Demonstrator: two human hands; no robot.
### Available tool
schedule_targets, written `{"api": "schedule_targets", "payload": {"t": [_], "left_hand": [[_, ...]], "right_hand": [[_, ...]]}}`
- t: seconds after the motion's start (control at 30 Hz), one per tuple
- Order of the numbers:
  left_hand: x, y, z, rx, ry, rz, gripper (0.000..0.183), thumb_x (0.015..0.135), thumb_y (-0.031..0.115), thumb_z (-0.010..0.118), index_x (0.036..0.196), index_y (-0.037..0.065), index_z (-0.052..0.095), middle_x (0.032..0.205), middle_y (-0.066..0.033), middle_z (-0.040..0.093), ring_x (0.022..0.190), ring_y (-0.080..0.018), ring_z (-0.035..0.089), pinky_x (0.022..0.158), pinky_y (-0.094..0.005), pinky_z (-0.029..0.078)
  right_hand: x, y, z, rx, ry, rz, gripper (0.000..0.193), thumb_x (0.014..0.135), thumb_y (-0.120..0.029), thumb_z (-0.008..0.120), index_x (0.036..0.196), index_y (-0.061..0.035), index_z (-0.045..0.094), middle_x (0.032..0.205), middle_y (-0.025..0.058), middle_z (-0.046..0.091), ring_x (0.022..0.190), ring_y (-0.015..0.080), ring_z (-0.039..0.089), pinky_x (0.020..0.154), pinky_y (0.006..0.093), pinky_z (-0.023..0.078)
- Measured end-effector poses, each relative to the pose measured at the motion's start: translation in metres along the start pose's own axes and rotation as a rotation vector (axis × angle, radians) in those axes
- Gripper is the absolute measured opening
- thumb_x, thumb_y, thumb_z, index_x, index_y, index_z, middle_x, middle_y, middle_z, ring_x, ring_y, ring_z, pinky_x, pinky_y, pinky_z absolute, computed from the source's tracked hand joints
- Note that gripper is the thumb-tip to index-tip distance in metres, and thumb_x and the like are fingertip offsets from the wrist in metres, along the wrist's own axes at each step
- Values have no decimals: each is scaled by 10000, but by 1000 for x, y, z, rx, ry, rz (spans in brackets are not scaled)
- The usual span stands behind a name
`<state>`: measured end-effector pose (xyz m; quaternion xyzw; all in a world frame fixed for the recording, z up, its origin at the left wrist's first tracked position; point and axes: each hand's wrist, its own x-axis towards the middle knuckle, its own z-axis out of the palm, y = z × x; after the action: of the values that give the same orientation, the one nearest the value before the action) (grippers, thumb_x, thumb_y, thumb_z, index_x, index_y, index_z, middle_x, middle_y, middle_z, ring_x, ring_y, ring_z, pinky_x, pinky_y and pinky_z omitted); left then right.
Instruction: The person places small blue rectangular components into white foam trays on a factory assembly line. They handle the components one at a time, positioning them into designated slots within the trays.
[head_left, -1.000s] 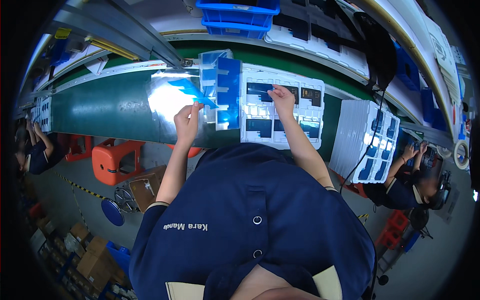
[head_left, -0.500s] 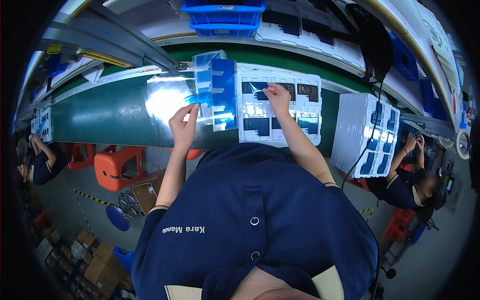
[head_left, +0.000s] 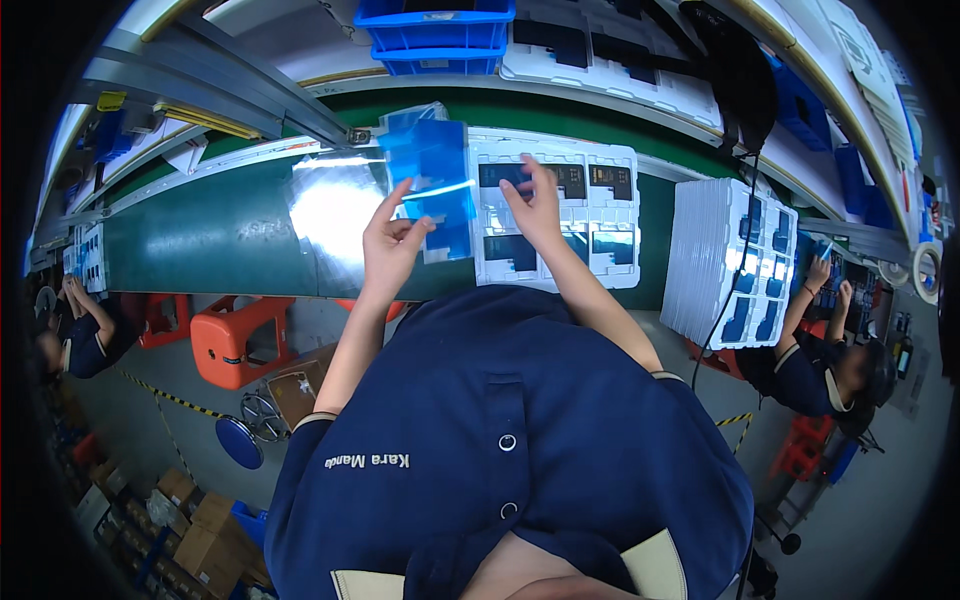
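My left hand (head_left: 392, 245) is at the near left side of the blue film sheets (head_left: 438, 150), thumb and forefinger apart. Whether its fingertips touch the film cannot be made out. Those sheets lie just left of a white moulded tray (head_left: 558, 218) that holds flat black rectangular parts in two rows. Over the tray's upper left part hovers my right hand (head_left: 537, 208), fingers spread and holding nothing visible. Beneath it a black part (head_left: 497, 175) is partly covered by the fingers. Another black part (head_left: 609, 178) sits in the upper right pocket.
Clear plastic sheets (head_left: 335, 215) glare on the green bench (head_left: 200, 240). A tall stack of white trays (head_left: 690, 265) stands at right, with a black cable (head_left: 728, 300) hanging in front. Blue bins (head_left: 435, 40) sit on the shelf behind. Two other people work at either side.
My left thumb and forefinger have parted from a pinch on a blue film strip, which now lies over the sheets. My right hand's fingers have spread and it has shifted slightly left.
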<state>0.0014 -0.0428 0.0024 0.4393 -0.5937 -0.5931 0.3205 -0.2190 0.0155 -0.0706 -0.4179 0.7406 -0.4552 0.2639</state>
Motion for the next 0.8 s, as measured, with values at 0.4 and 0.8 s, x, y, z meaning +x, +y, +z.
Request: {"api": "schedule_targets", "payload": {"t": [0.4, 0.8], "left_hand": [[-7, -4, 30, -170, -173, -40, 232, 832, 21, 638, 1062, -6, 619, 856, -48, 654, 763, -71, 586, 693, -204, 465], [-15, -10, 37, 171, -78, 53, 212, 822, 163, 685, 719, -19, 645, 572, -18, 570, 537, -54, 457, 488, -232, 346]], "right_hand": [[-45, -30, -40, 423, -322, 32, 235, 793, -36, 668, 1026, -46, 641, 919, 21, 584, 747, 68, 548, 669, 200, 444], [-46, -29, -55, 465, -350, 17, 108, 819, -71, 664, 903, -3, 667, 950, 27, 567, 762, 76, 531, 659, 202, 418]]}}
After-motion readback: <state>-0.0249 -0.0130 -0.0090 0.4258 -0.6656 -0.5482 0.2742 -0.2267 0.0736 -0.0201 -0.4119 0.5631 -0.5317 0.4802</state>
